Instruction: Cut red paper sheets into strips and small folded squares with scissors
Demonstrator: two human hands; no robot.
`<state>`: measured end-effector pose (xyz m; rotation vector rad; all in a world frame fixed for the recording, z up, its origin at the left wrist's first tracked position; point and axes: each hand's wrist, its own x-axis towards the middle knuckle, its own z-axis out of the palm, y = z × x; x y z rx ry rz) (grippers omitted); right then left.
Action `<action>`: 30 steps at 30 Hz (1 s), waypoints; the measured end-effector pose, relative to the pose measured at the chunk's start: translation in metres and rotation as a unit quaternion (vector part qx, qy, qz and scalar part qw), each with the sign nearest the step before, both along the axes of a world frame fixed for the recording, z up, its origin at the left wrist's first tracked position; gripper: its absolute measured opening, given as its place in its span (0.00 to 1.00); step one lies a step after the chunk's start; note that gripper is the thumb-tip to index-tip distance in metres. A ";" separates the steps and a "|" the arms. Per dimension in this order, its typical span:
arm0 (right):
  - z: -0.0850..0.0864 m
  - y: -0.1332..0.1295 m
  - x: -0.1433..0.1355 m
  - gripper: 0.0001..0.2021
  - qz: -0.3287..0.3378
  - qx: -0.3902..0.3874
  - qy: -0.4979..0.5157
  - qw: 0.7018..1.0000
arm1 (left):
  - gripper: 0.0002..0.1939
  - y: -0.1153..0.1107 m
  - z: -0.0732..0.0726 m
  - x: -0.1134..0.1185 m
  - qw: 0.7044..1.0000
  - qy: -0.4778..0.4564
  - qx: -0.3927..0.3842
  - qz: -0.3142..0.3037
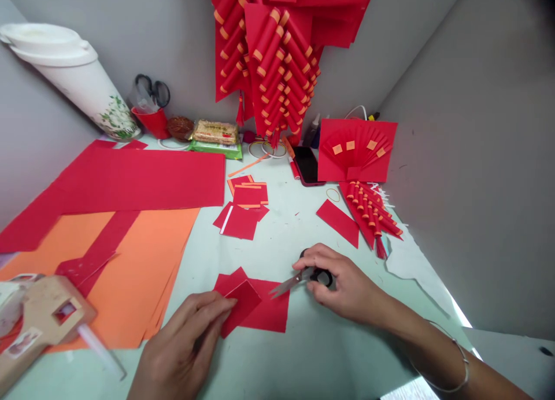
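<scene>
Near the front of the table, my left hand (186, 336) pinches a small red paper piece (243, 303) between thumb and fingers. Beneath that piece, more red paper (273, 316) lies flat on the table. My right hand (332, 278) is closed round black-handled scissors (291, 283), whose blades point left over the flat red paper, close to the held piece. Small red squares (243, 222), some with orange or white strips, sit further back. A red rectangle (338, 222) lies behind my right hand.
Large red sheets (143, 180) and orange sheets (169, 250) cover the left side, with a glue gun (56, 313) on them. A white cup (78, 76), snack packs (215, 132), a phone (307, 164) and a red fan card (358, 151) stand behind. Red firecracker decorations (277, 59) hang at the back.
</scene>
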<state>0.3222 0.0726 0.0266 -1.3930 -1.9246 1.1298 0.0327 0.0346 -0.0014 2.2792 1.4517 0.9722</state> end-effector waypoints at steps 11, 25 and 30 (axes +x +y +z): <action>-0.025 -0.002 -0.004 0.22 0.044 0.228 -0.163 0.959 | 0.08 0.000 -0.005 -0.001 0.999 -0.011 -0.036 0.017; -0.013 0.004 -0.030 0.23 0.147 0.217 -0.289 0.921 | 0.09 0.001 -0.007 0.001 1.000 0.023 -0.005 -0.001; -0.020 -0.001 -0.031 0.25 0.187 0.254 -0.336 0.887 | 0.10 0.001 -0.015 -0.001 0.993 0.102 0.053 0.001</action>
